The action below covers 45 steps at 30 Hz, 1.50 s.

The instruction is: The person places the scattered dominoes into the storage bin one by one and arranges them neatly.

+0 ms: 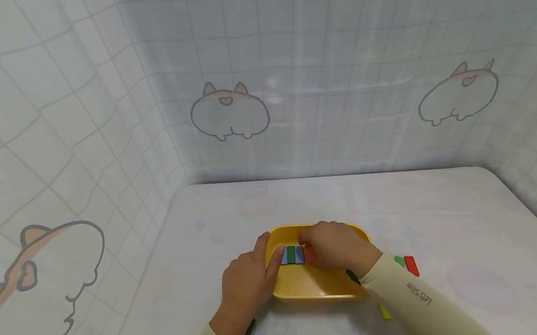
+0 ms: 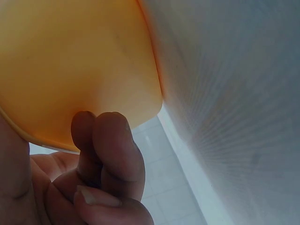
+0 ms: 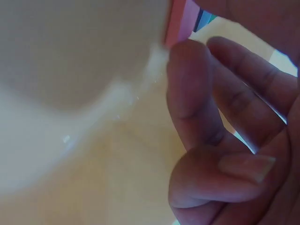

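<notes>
A yellow plastic tray (image 1: 309, 285) stands on the table. My left hand (image 1: 246, 280) holds its left rim, thumb over the edge and fingers against the outer wall (image 2: 79, 61). Inside, several small flat coloured blocks form a row: blue (image 1: 300, 255) and green (image 1: 291, 255) ones, with a red block (image 1: 310, 254) at the right end. My right hand (image 1: 337, 243) reaches into the tray and pinches the red block, which shows at a fingertip in the right wrist view. That hand hides part of the tray's right side.
Right of the tray, partly behind the right sleeve, lie a red block (image 1: 411, 266), a green block (image 1: 399, 261) and a yellow block (image 1: 385, 311). Something dark (image 1: 248, 331) shows beside the left wrist. Patterned sheets (image 1: 340, 95) enclose the table at the back and sides.
</notes>
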Motion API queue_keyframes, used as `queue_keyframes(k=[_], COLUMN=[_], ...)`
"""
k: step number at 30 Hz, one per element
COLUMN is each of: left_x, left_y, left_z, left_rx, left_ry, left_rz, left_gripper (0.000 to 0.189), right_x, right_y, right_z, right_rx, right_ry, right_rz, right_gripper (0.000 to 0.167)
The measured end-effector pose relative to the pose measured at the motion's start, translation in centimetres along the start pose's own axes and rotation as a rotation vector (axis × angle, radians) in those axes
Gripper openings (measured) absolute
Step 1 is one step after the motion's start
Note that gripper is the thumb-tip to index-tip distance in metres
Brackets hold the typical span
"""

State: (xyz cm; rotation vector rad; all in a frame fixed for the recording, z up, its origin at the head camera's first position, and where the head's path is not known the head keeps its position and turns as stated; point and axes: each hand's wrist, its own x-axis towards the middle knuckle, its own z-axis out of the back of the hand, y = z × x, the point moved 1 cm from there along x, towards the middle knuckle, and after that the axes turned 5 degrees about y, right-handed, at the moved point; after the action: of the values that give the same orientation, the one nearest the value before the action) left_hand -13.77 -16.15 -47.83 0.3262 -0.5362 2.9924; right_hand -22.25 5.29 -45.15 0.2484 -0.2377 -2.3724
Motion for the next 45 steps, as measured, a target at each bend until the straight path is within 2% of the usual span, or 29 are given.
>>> queue_keyframes(k=[14, 26, 37, 45], left_x=[-0.10, -0.27, -0.45, -0.56], left_y=[0.01, -0.04, 0.02, -0.07], left_z=[0.11, 0.22, 0.21, -0.09], left_rx=[-0.001, 0.003, 0.000, -0.006], left_ry=[0.003, 0.011, 0.020, 0.016], left_rz=[-0.003, 0.011, 0.020, 0.013], left_gripper=[0.076, 0.074, 0.076, 0.076], right_x=[0.24, 0.12, -0.03, -0.63], right_y=[0.04, 0.26, 0.33, 0.29], right_z=[0.10, 0.15, 0.05, 0.46], right_rx=[0.021, 0.009, -0.009, 0.031], right_ry=[0.010, -0.002, -0.024, -0.042], right_rz=[0.000, 0.019, 0.021, -0.003], right_gripper=[0.033, 0.028, 0.035, 0.041])
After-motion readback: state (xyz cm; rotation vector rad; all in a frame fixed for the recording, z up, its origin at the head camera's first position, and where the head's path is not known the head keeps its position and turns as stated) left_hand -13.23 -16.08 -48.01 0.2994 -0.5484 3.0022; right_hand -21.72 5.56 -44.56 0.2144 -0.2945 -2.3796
